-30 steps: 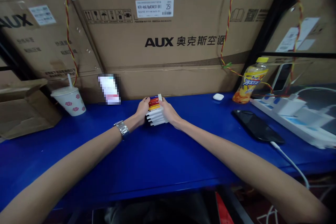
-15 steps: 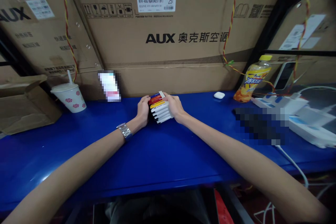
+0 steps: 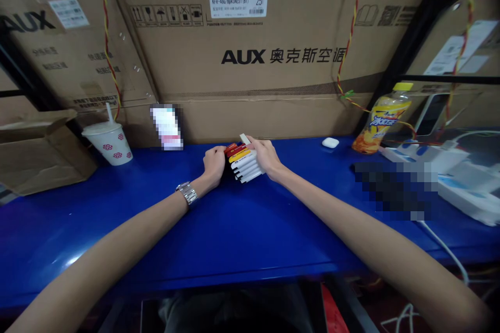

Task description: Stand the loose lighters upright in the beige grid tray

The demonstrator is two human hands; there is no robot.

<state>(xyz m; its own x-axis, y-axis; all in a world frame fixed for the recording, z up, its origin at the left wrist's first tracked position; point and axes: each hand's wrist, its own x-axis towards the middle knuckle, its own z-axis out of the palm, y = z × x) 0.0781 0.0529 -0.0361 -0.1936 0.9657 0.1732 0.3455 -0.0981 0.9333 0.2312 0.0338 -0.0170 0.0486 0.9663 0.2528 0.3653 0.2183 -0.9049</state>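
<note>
Just above the blue table, a stack of markers (image 3: 247, 167) is gripped from the right by my right hand (image 3: 266, 158), its fingers wrapped round their ends. The lower markers are white with dark tips; yellow and red ones lie above. A white strip (image 3: 245, 139) sticks up at the top, by my right thumb. My left hand (image 3: 214, 167), with a metal watch (image 3: 188, 193) on its wrist, is closed at the stack's upper left. Its thumb and fingertips pinch the end of a red marker (image 3: 231, 148). The far sides of both hands are hidden.
On the left of the blue table (image 3: 219, 239) stand a paper bag (image 3: 42, 153) and a straw cup (image 3: 111, 143). A lit phone (image 3: 167, 127) leans against the carton (image 3: 250, 83). To the right are a white earbud case (image 3: 330, 143), a drink bottle (image 3: 382, 119), power strips (image 3: 461, 187) and cables.
My left hand has drawn slightly away from the stack's left side. A red marker end now sticks out toward it, and the blue one on top no longer shows. The view has shifted a little.
</note>
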